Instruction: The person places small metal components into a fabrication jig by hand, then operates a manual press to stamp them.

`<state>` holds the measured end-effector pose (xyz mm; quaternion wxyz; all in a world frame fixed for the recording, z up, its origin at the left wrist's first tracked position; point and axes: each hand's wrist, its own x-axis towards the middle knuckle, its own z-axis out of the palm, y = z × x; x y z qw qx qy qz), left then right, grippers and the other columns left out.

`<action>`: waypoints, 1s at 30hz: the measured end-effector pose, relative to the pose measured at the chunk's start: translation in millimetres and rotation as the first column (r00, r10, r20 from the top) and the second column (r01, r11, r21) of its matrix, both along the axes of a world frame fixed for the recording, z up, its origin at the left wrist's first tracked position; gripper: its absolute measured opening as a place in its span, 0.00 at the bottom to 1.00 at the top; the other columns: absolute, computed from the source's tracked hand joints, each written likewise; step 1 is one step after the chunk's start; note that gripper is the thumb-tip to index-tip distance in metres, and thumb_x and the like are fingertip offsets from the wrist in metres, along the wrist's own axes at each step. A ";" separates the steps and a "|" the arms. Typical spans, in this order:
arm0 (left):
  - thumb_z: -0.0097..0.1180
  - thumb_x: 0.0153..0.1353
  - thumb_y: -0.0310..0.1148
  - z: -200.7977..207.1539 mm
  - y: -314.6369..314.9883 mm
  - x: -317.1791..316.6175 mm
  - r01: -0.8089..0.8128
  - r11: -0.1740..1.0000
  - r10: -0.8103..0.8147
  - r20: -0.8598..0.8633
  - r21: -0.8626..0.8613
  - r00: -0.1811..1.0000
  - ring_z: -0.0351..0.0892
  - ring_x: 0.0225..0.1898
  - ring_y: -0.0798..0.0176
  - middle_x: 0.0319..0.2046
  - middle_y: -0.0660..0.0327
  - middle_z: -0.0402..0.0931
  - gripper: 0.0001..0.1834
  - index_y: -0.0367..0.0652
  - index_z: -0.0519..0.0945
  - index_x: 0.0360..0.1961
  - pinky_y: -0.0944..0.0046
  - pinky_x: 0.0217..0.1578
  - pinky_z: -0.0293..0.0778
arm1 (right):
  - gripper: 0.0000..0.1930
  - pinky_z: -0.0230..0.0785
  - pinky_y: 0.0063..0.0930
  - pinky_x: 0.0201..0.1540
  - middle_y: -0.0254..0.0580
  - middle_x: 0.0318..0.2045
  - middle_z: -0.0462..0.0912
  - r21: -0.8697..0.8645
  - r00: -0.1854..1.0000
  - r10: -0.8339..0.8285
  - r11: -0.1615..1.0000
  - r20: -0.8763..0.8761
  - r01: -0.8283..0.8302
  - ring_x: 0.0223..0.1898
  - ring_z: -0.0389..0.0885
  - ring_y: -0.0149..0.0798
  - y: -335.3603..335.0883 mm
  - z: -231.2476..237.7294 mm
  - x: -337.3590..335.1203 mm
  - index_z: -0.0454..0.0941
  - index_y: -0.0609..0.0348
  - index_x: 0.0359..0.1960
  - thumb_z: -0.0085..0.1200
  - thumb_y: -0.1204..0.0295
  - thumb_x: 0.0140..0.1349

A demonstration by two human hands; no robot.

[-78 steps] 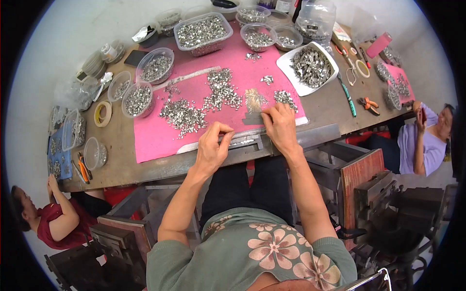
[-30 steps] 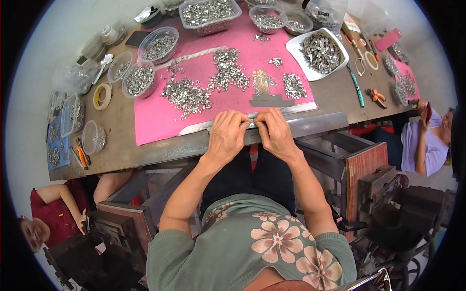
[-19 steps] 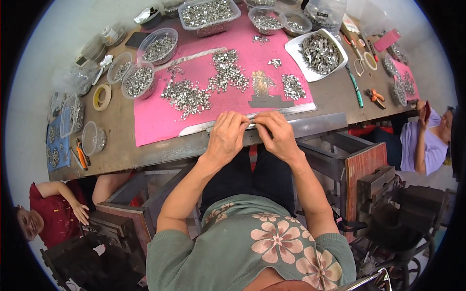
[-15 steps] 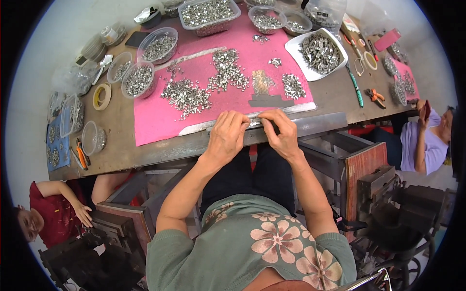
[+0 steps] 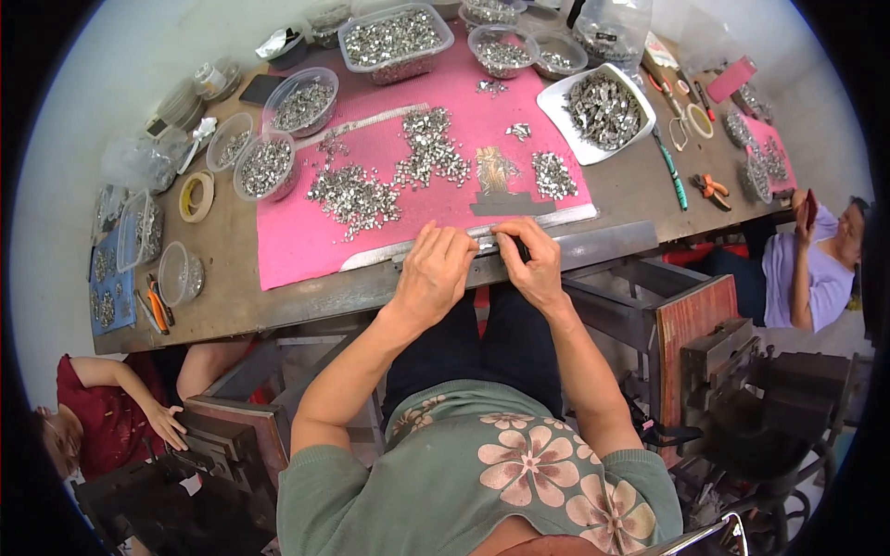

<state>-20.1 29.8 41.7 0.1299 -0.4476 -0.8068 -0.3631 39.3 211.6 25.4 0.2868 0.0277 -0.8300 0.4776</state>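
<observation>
My left hand [image 5: 432, 272] is closed, thumb and fingers pinched together at the front edge of the table. My right hand [image 5: 531, 263] pinches just beside it, fingers curled inward. In the narrow gap between the fingertips a small silvery metal part [image 5: 485, 245] shows; its kind is hidden by the fingers. Both hands rest over a grey metal bar [image 5: 607, 244] along the table edge. Right behind them, a dark flat plate [image 5: 512, 206] lies on the pink mat [image 5: 306, 255], with thin gold-coloured pins [image 5: 496, 170] above it. Loose shiny metal links [image 5: 354, 196] lie in heaps beyond.
Plastic tubs [image 5: 267, 167] of metal pieces stand left and far, with a white tray [image 5: 640, 82] at far right. Tape [image 5: 194, 197], orange-handled pliers [image 5: 712, 190] and a green tool [image 5: 674, 176] lie around. Co-workers sit at left [image 5: 120, 408] and right [image 5: 805, 264].
Both hands stay pinched together at the table edge, with only slight finger shifts. The whole view has tilted a little. The co-worker at left has turned their head.
</observation>
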 end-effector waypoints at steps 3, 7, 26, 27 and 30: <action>0.62 0.56 0.19 -0.1 4.8 5.8 -0.024 0.999 0.024 0.000 0.026 1.000 0.79 0.40 0.44 0.37 0.52 0.78 0.09 0.36 0.78 0.39 0.47 0.52 0.75 | 0.06 0.74 0.33 0.38 0.47 0.34 0.84 0.025 1.000 0.010 1.000 -0.006 -0.009 0.35 0.83 0.45 1.6 2.5 -1.3 0.82 0.65 0.39 0.59 0.84 0.60; 0.63 0.56 0.19 -5.8 6.3 10.4 -0.070 0.995 0.065 0.072 0.076 0.995 0.80 0.40 0.45 0.36 0.52 0.78 0.10 0.35 0.78 0.38 0.47 0.50 0.76 | 0.05 0.73 0.37 0.39 0.46 0.33 0.81 0.138 0.997 -0.057 0.988 -0.045 0.063 0.35 0.81 0.49 8.9 8.0 -11.5 0.81 0.65 0.38 0.60 0.83 0.60; 0.67 0.59 0.28 -12.1 13.3 19.1 -0.251 0.967 0.243 0.139 0.042 0.960 0.79 0.48 0.53 0.41 0.59 0.81 0.15 0.42 0.79 0.46 0.40 0.67 0.59 | 0.07 0.71 0.50 0.46 0.56 0.33 0.82 0.527 0.940 0.062 0.815 0.335 -0.242 0.39 0.78 0.59 33.0 20.4 -85.1 0.80 0.67 0.31 0.64 0.75 0.56; 0.67 0.59 0.28 -11.7 12.1 21.1 -0.251 0.967 0.243 0.143 0.041 0.959 0.79 0.48 0.53 0.41 0.59 0.81 0.15 0.42 0.79 0.46 0.40 0.67 0.59 | 0.07 0.70 0.50 0.46 0.57 0.35 0.81 0.559 0.949 0.090 0.790 0.301 -0.253 0.39 0.78 0.59 33.8 19.9 -82.7 0.78 0.69 0.34 0.61 0.77 0.57; 0.66 0.59 0.27 -13.6 2.8 23.7 -0.259 0.962 0.249 0.104 0.089 0.963 0.79 0.50 0.53 0.45 0.58 0.81 0.16 0.41 0.79 0.48 0.40 0.66 0.59 | 0.06 0.68 0.50 0.44 0.54 0.31 0.78 0.531 0.979 0.136 0.824 0.151 -0.197 0.38 0.76 0.59 34.9 9.7 -76.6 0.74 0.66 0.36 0.58 0.78 0.60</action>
